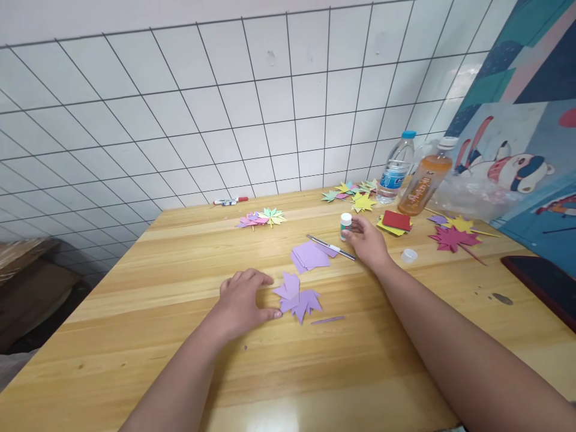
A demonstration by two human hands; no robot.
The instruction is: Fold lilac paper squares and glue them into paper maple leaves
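Observation:
My left hand (243, 301) rests on the table with thumb and fingers apart. Its thumb tip is at the edge of a purple folded-paper maple leaf (299, 300), which is made of overlapping pointed pieces. A thin purple paper strip (328, 320) lies to the lower right of the leaf. My right hand (369, 242) has its fingers and thumb around the side of a small upright white bottle (345, 225) with a green label. Behind the leaf are stacked purple paper squares (310, 255), with a slim pen-like tool (330, 246) lying across their corner.
Finished paper leaves (271, 216) lie farther back. Red and yellow paper squares (396, 221), a white cap (409, 256) and a crimson leaf (454, 238) are on the right. A water bottle (395, 171) and an orange drink bottle (427, 180) stand near the tiled wall (265, 114). Markers (230, 201) lie at the back.

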